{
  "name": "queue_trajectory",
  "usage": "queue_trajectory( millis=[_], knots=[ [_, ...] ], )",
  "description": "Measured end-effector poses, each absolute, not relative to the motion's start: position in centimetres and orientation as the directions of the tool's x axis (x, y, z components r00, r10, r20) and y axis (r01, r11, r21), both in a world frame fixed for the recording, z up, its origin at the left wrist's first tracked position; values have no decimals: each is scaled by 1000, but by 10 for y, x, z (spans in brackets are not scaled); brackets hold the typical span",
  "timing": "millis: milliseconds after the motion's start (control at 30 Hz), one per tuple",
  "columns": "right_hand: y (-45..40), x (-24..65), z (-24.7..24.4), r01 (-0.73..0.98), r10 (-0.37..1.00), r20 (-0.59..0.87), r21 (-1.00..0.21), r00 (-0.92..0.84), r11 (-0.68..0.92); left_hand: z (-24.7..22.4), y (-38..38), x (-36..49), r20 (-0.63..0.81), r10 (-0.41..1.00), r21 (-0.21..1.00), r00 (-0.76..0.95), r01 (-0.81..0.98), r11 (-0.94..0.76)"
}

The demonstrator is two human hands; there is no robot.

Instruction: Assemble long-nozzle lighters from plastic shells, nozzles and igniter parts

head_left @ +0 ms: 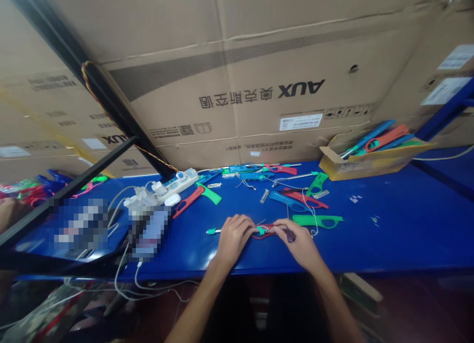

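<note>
A long-nosed lighter [263, 232] with a red handle shell and green inner parts lies between my hands near the front edge of the blue table. My left hand [234, 238] is closed on it, and its metal tube with a green tip [211, 232] sticks out to the left. My right hand [300, 241] is closed at the red shell's right end, fingertips pressed to it. A dark thing like a tool handle [291, 235] shows between the right thumb and fingers; its kind is unclear. Just beyond lies a green handle shell [318, 221], with a white wire [314, 215] beside it.
Loose lighter parts, including a blue handle shell [288, 201], lie beyond my hands. A cardboard box [374, 165] of lighters stands back right. At left are a power strip [181, 181], a phone [150, 233], cables and a black frame post [83, 71]. Another person's hand [11, 212] shows far left.
</note>
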State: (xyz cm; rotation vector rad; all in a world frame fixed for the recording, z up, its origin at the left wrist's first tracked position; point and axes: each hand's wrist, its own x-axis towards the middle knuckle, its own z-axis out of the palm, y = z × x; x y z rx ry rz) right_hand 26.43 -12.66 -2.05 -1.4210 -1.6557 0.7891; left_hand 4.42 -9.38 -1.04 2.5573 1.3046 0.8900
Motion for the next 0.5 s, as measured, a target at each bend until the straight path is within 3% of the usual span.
queue_trajectory(
  millis=[500],
  knots=[
    [-126,263,-17,496,980,190,-846,-63,196,-10,-95,42,411,797,422,443,682,-597]
  ],
)
